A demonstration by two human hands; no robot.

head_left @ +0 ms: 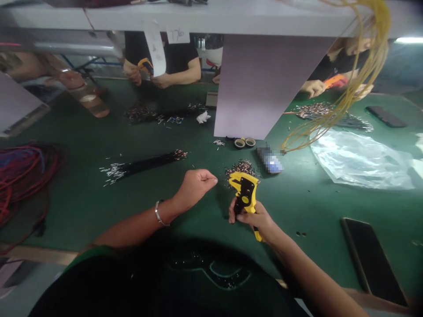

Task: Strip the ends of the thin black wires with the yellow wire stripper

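My right hand (257,218) is wrapped around the handles of a yellow and black wire stripper (246,193), its jaws pointing up and to the left. Just beyond the tool's head lies a small pile of cut wire ends (243,166). To the left, my left hand (198,187) is closed in a pinch, a short gap away from the jaws. Whatever sits between its fingertips is too small to name. A bundle of black wires (145,164) lies past my left hand, with bare silvery ends at the left and coppery ends at the right.
Black tape rolls (244,143) lie by an upright panel (261,83). A blurred-out object (269,159) is near them. Yellow wires (350,105) hang at the right above a plastic bag (360,160). A phone (372,259) lies front right, red cables (20,176) left. Co-workers' hands (161,80) work opposite.
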